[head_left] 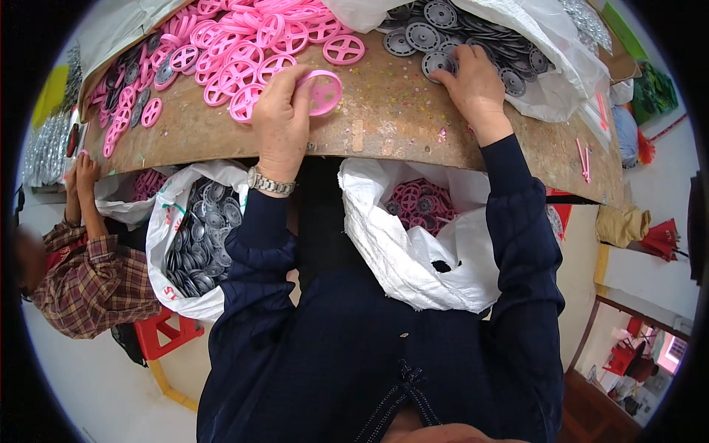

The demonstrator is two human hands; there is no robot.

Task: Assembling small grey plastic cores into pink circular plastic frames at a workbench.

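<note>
My left hand [281, 118], with a metal watch at its wrist, holds a pink plastic wheel [326, 94] tilted up by its rim above the wooden table. My right hand [478, 88] reaches to the pile of grey plastic discs [509, 46] at the far right. Its thumb and fingers close on the edge of one grey disc [437, 66] at the front of that pile. Beyond my left hand spreads a large heap of pink spoked wheels [247, 52]. One loose pink wheel [344, 49] lies flat between the two piles.
White sacks hang at the table's front edge: one of grey discs [203, 240] on the left, one of pink wheels with grey centres [421, 203] in the middle. A person in a checked shirt [103, 284] sits at the left, near a red stool [168, 334]. Thin pink sticks [583, 160] lie right.
</note>
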